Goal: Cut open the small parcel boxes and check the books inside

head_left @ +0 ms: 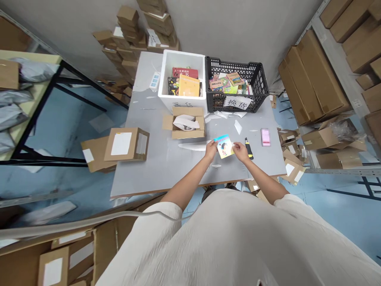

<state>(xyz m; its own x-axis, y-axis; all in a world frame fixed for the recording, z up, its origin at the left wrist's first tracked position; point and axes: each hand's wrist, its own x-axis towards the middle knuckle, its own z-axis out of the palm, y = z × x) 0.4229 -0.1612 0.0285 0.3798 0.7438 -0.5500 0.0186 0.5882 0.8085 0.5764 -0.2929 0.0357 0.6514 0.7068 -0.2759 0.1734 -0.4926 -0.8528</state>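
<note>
Between my two hands, just over the grey table (160,169), is a small square book (224,146) with a blue and yellow picture cover. My left hand (211,149) is closed on its left edge. At its right edge, my right hand (239,151) pinches the cover with thumb and fingers. A black and yellow box cutter (249,149) lies right beside my right hand. Up and to the left of the book stands an opened cardboard box (188,134) with crumpled white paper (186,122) in it.
Along the back stand a white foam box (182,102) and a black plastic crate (235,95), both holding books. A phone (266,137) lies at right, a power strip (154,80) at back left. A closed carton (126,143) sits on the left edge. Shelves with cartons flank the table.
</note>
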